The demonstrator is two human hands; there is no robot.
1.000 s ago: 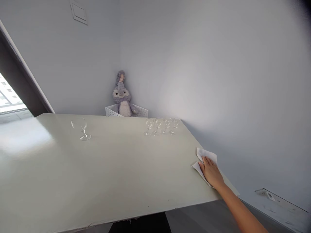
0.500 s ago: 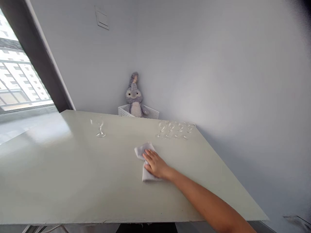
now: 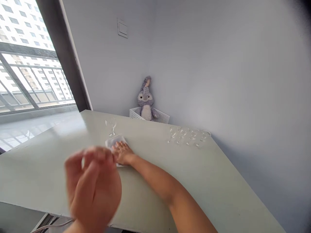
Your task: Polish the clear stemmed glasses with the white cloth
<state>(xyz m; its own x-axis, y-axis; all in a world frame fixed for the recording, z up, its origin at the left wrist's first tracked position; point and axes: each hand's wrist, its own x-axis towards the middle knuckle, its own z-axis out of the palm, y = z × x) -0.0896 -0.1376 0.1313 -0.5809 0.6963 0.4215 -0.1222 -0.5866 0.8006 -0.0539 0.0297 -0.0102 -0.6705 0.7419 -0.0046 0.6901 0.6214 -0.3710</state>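
Open table reaches the lower-right edge. Four glasses right, one glass left. Right hand lies open on one cloth; left hand is too blurry to tell.

Pale table: white cloth near lone glass, four glasses grouped.

On the bench, a cloth lies under the right fingers, a lone glass just behind it and the left fingers before it, four glasses standing rightward in a row, and a plush toy sitting in a basket beyond the far edge.
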